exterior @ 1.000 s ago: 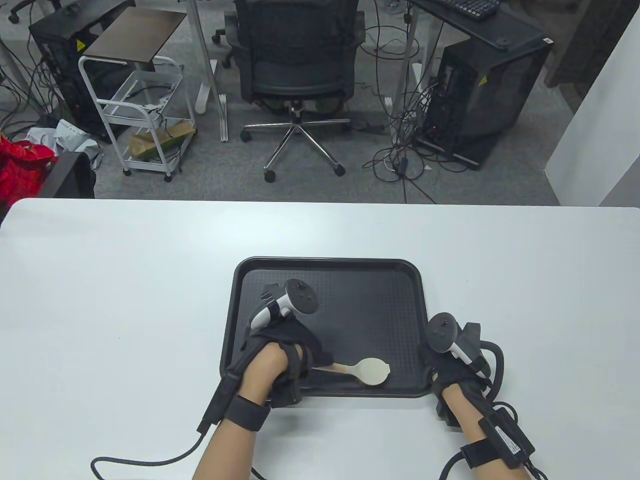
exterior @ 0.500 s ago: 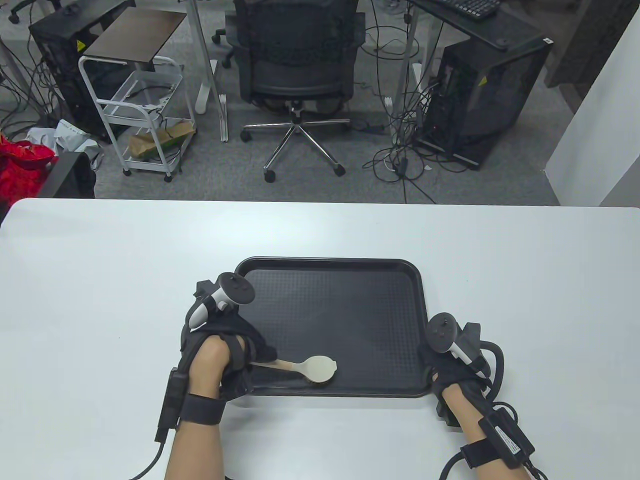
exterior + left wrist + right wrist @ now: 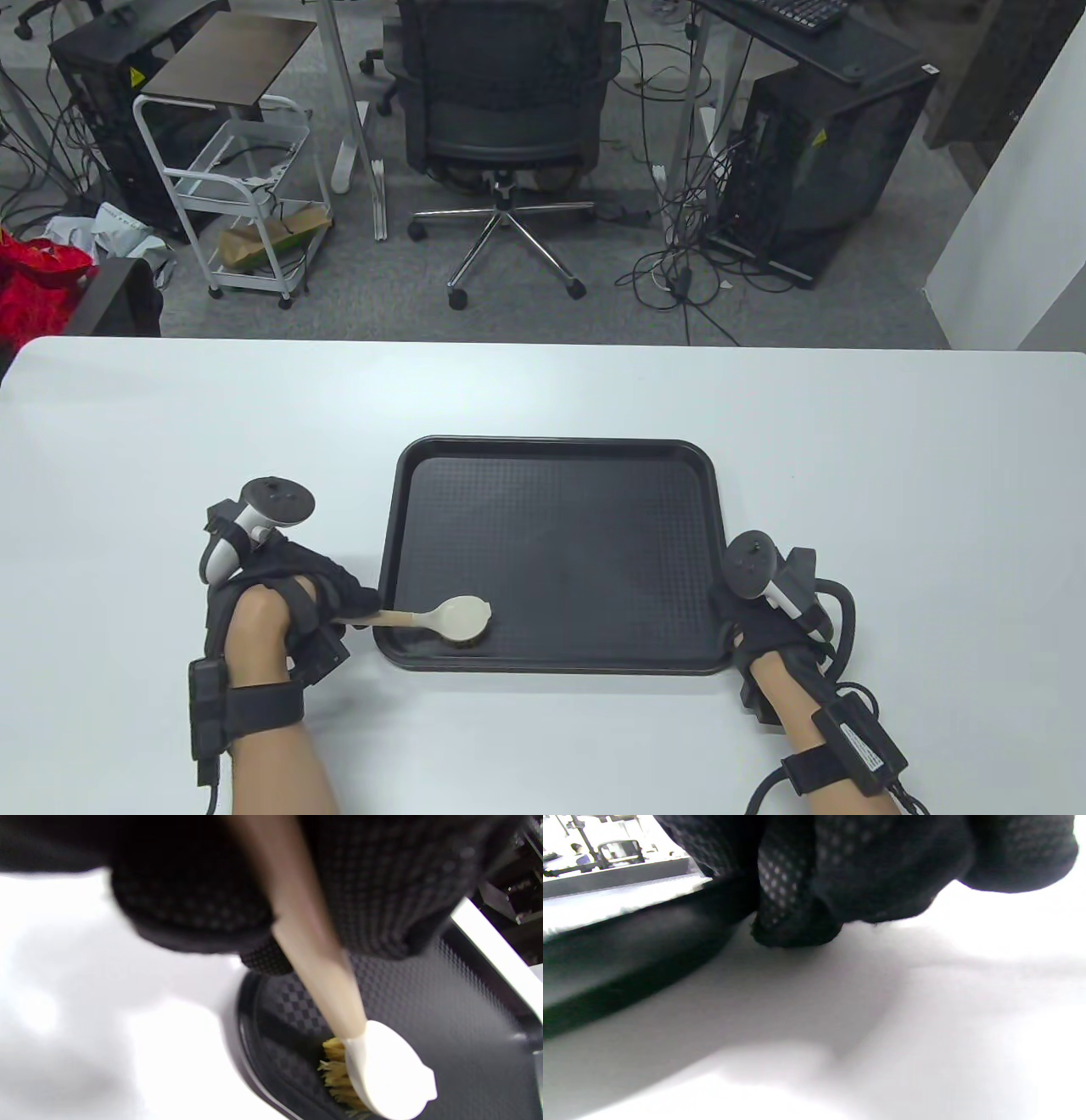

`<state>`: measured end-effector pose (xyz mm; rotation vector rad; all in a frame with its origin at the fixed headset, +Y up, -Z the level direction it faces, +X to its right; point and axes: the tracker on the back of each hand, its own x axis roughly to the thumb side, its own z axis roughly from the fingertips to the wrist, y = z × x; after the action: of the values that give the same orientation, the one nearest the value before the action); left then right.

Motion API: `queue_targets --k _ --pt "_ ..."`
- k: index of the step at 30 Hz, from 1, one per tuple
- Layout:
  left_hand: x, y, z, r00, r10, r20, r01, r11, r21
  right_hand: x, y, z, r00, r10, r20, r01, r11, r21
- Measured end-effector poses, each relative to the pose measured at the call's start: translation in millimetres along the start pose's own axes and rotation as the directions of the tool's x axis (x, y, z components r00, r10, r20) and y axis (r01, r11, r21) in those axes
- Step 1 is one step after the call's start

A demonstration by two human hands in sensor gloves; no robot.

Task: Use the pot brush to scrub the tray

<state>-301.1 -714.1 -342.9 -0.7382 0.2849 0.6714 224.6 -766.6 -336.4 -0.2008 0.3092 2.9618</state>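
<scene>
A black textured tray [image 3: 551, 543] lies on the white table near the front edge. My left hand [image 3: 297, 603] sits on the table just left of the tray and grips the wooden handle of the pot brush [image 3: 454, 618]. The brush's cream head with yellow bristles [image 3: 339, 1077] rests bristles down in the tray's near left corner [image 3: 271, 1035]. My right hand [image 3: 755, 615] holds the tray's near right corner, with its gloved fingers [image 3: 797, 912] curled at the rim [image 3: 628, 938].
The white table [image 3: 170, 441] stretches wide on both sides of the tray. Beyond its far edge stand an office chair [image 3: 505, 102], a white cart [image 3: 237, 187] and computer towers [image 3: 814, 161] on the floor.
My left hand has dragged the brush leftward across the tray's near edge, from right of centre to the near left corner, and now lies off the tray. The right hand has stayed put.
</scene>
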Motion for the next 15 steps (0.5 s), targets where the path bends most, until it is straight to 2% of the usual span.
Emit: queue_targets --k 6,10,15 --pt "-35 18 8 0.994 0.100 -0.043 -0.097 0.994 0.054 0 0 0 1.000 -0.003 0.000 0.003 1.000 0.002" --pt "-44 24 11 0.989 0.145 -0.025 -0.143 0.988 0.065 0 0 0 1.000 -0.002 0.000 0.002 1.000 0.002" --pt "-26 29 14 0.967 0.197 0.159 -0.213 0.973 0.090 0 0 0 1.000 -0.001 -0.001 0.001 1.000 0.002"
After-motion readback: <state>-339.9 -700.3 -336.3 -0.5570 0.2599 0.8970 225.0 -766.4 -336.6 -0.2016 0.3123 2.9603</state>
